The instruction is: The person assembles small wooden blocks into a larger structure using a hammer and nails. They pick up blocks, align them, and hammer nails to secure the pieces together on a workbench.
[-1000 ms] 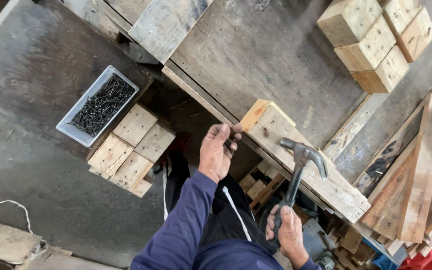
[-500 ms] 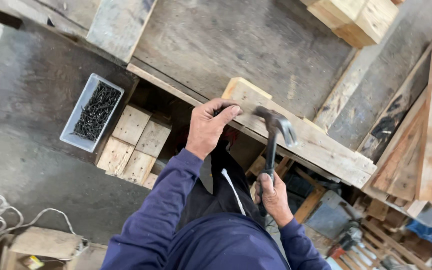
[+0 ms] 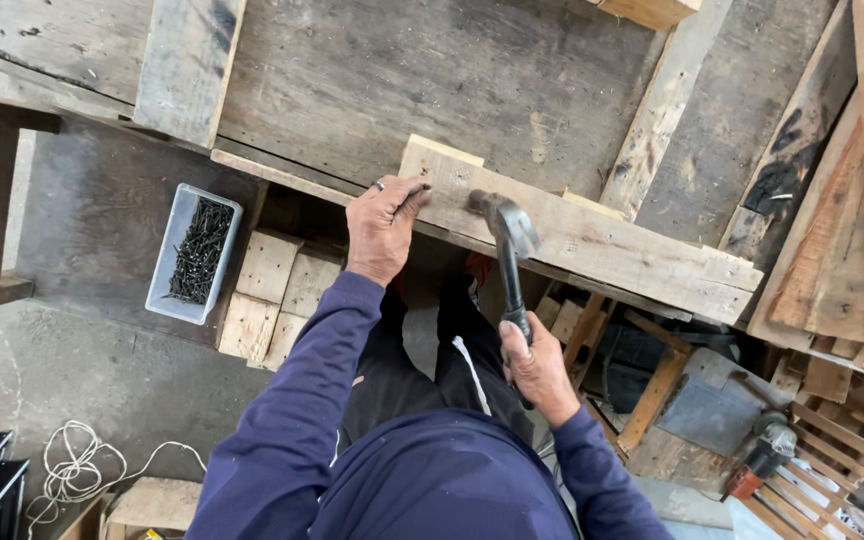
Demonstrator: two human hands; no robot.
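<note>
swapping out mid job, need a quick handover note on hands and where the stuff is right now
Left hand: fingertips pinched on the top face of the pale wooden plank, near its left end; whether a nail sits between them cannot be seen.
Right hand: gripping the dark handle of the steel claw hammer, its head over the plank just right of the left fingers.
The plank lies across the edge of the grey weathered wooden bench.
Supplies: white rectangular tray of dark nails on the floor to the left, beside a group of square wooden blocks.
Done: plank laid in position.
Left: no driven nail heads are visible in the plank.
</note>
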